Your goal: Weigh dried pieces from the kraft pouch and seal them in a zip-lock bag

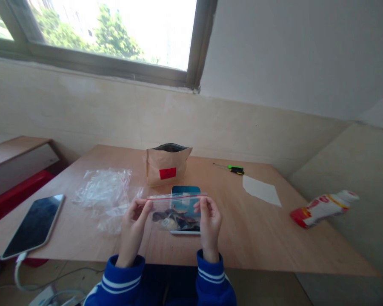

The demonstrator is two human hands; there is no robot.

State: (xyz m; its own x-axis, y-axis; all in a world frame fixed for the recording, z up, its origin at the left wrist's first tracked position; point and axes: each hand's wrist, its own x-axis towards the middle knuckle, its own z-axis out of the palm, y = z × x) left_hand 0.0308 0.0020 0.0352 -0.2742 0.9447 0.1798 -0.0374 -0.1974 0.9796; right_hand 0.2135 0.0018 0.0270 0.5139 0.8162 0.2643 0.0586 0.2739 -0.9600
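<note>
Between my hands hangs a clear zip-lock bag (161,216) with a red strip along its top and dark and pale pieces inside that I cannot name. My left hand (135,223) pinches the bag's upper left corner between thumb and fingers. At the upper right corner, my right hand (210,221) grips the same edge. Behind the bag lies a flat device with a blue screen (187,190), partly covered by it. An upright brown paper pouch (155,163) with a red label stands just beyond, its mouth gaping.
A pile of clear plastic bags (105,187) lies left, near a phone or tablet (35,225) with a white cable (17,272). Two screwdrivers (234,169), white paper (261,190) and a red-and-white bottle (322,208) are on the right. The table's front edge (258,268) is near my sleeves.
</note>
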